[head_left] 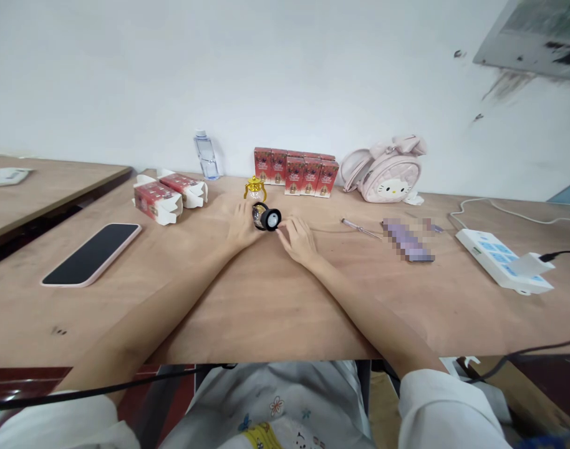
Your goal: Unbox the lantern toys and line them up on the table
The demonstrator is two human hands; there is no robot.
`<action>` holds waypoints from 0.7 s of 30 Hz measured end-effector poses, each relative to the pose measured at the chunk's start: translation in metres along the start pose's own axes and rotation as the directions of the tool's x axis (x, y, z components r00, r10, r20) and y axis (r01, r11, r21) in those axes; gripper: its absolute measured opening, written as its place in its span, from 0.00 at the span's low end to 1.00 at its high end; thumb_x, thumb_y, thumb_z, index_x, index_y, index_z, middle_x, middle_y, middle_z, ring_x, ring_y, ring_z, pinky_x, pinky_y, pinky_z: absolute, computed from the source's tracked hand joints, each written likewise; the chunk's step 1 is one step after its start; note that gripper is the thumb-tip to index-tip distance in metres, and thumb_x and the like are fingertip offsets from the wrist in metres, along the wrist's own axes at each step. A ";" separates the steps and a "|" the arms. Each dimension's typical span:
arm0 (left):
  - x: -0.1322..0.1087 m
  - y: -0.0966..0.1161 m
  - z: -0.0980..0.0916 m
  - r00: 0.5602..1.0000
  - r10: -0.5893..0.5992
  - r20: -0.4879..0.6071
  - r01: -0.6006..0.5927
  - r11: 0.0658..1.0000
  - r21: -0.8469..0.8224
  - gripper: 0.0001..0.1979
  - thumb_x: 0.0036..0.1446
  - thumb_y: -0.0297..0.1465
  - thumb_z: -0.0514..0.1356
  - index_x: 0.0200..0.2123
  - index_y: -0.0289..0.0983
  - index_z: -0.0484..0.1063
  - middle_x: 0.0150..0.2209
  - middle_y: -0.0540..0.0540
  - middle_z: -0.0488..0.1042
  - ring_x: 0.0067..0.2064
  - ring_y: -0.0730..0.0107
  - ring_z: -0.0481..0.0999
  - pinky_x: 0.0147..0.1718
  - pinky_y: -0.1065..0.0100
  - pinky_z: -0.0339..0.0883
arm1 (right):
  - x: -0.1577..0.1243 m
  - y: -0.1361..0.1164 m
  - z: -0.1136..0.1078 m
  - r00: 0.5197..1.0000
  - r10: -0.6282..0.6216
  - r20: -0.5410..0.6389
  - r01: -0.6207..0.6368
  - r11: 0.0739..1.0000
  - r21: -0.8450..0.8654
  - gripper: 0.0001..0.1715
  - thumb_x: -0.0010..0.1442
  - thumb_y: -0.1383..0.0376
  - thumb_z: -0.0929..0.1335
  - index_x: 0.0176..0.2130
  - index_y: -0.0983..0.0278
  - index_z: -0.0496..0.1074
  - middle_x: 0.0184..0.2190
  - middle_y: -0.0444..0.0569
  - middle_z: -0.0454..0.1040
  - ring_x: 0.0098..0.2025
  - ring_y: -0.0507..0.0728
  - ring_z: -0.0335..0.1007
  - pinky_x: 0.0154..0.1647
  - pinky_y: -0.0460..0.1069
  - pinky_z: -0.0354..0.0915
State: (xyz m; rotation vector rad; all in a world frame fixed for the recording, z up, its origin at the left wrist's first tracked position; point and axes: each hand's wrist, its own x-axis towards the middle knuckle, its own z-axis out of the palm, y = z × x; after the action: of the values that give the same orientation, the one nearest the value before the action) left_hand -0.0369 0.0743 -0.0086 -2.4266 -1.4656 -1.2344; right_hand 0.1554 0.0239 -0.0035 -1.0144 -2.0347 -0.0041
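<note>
A small lantern (259,214) with a clear and gold body lies tipped on its side, its round black base (270,219) turned towards me and showing a pale disc. My left hand (242,228) is closed around its left side. At the base's lower right rim, the fingertips of my right hand (298,241) are drawn together; whatever is between them is too small to make out. Just behind stands a second small lantern (254,189), upright, with a gold top and clear body.
Red printed boxes (293,174) stand in rows by the wall, beside a pink bag (391,178). Two opened boxes (158,201), a bottle (206,156) and a phone (93,254) are on the left. A screwdriver (360,228), a blurred purple item (406,240) and a power strip (500,259) lie right.
</note>
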 end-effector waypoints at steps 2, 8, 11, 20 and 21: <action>-0.001 0.003 0.001 0.996 0.086 0.010 -0.086 0.994 0.065 0.36 0.46 0.41 0.65 0.55 0.34 0.55 0.54 0.35 0.65 0.53 0.50 0.65 0.52 0.54 0.60 | 0.000 0.000 0.000 0.998 0.050 -0.042 -0.050 0.999 0.020 0.13 0.65 0.60 0.59 0.39 0.62 0.69 0.40 0.55 0.71 0.45 0.62 0.65 0.51 0.56 0.60; -0.002 0.013 -0.002 0.995 0.071 0.065 -0.082 0.980 0.181 0.34 0.47 0.39 0.64 0.55 0.34 0.58 0.53 0.35 0.64 0.54 0.47 0.63 0.50 0.53 0.63 | 0.000 0.006 0.002 0.997 0.078 -0.022 -0.077 0.996 0.054 0.11 0.64 0.62 0.59 0.39 0.62 0.68 0.38 0.54 0.71 0.43 0.61 0.65 0.48 0.56 0.60; -0.002 0.015 -0.004 0.997 0.040 0.062 -0.051 0.978 0.203 0.34 0.46 0.39 0.65 0.55 0.34 0.59 0.53 0.35 0.64 0.54 0.47 0.63 0.49 0.53 0.64 | 0.000 0.006 0.002 0.995 0.100 -0.023 -0.098 0.992 0.080 0.10 0.63 0.62 0.60 0.38 0.62 0.68 0.38 0.54 0.71 0.43 0.61 0.65 0.47 0.56 0.60; -0.003 0.017 -0.003 0.997 0.016 0.078 -0.035 0.968 0.247 0.34 0.48 0.39 0.64 0.56 0.32 0.59 0.54 0.34 0.64 0.55 0.46 0.62 0.48 0.54 0.65 | 0.003 0.009 0.004 0.979 0.202 0.010 -0.195 0.926 0.322 0.03 0.58 0.65 0.64 0.31 0.60 0.66 0.31 0.47 0.70 0.38 0.57 0.65 0.49 0.54 0.60; -0.003 0.017 -0.004 0.997 0.018 0.079 -0.037 0.967 0.253 0.34 0.48 0.39 0.63 0.56 0.33 0.59 0.55 0.34 0.64 0.55 0.46 0.62 0.48 0.53 0.65 | 0.004 0.011 0.006 0.971 0.237 0.015 -0.225 0.900 0.372 0.03 0.57 0.65 0.65 0.30 0.60 0.67 0.30 0.46 0.70 0.36 0.56 0.65 0.49 0.53 0.60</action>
State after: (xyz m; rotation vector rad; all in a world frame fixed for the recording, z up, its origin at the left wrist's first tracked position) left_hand -0.0267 0.0610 -0.0025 -2.3357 -1.4991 -0.8940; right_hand 0.1574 0.0355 -0.0080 -0.9949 -1.7836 0.4733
